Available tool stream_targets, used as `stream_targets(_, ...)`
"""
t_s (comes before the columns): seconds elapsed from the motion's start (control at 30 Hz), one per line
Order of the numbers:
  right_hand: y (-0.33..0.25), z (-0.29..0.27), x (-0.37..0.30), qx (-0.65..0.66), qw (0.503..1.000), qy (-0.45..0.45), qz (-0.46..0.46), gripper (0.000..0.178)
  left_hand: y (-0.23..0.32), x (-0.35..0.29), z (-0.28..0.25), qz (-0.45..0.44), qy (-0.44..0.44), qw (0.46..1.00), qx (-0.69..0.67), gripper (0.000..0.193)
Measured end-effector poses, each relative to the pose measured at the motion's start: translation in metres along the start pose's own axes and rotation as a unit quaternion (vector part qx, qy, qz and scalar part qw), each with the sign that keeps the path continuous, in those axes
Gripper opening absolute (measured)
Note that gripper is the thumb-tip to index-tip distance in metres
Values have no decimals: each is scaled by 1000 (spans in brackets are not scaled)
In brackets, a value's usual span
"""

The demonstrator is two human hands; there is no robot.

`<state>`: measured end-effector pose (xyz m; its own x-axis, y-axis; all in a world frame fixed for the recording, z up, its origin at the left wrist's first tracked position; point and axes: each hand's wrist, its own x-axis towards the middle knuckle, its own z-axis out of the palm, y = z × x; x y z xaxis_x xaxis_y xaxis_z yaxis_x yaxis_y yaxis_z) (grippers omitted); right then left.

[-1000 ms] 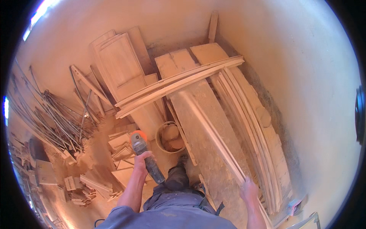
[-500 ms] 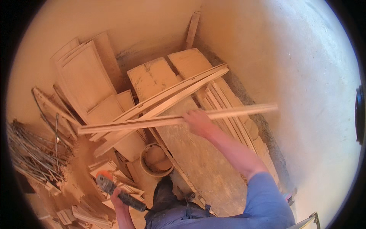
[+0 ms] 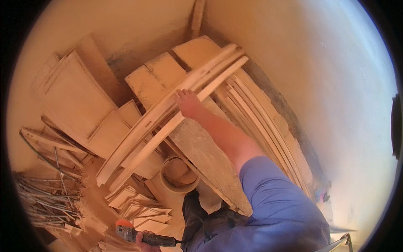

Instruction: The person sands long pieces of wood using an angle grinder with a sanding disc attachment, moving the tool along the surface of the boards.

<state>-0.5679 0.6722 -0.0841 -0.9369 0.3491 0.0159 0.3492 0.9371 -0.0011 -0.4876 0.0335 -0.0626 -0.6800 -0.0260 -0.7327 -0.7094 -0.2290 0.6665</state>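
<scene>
My right hand [image 3: 189,103] reaches far forward and is closed over a long, pale wooden strip [image 3: 135,137]. That strip lies slantwise across the workbench [image 3: 201,145], against other long strips. A straight strip [image 3: 145,152] runs nearly parallel on its near side. Low in the view, my left hand [image 3: 147,243] is wrapped round the body of an angle grinder [image 3: 161,240]. The grinder's orange disc [image 3: 123,223] points left, away from my legs. Part of the left hand is hidden behind the tool.
A bucket [image 3: 179,174] stands beside the bench, near my leg. Several strips [image 3: 264,126] lie along the bench's right side. Wooden panels [image 3: 79,92] lean on the back wall. Thin rods [image 3: 48,197] and offcuts [image 3: 140,206] litter the floor to the left.
My right hand has carried the strip forward and left, turned it to a steeper slant and laid it along the other strips. My left hand with the grinder has dropped lower.
</scene>
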Motion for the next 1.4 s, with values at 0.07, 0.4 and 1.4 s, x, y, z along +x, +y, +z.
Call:
stream_targets(0.07,-12,0,-42,96,994,45,10,59,-5,12,-24,7,-47,999,11,61)
stream_targets(0.4,89,15,-497,-101,825,78,550,71,6,26,75,-57,-66,993,77,24)
stream_targets(1.4,-66,23,-884,262,768,95,577,43,-136,-223,113,5,-369,882,292,20)
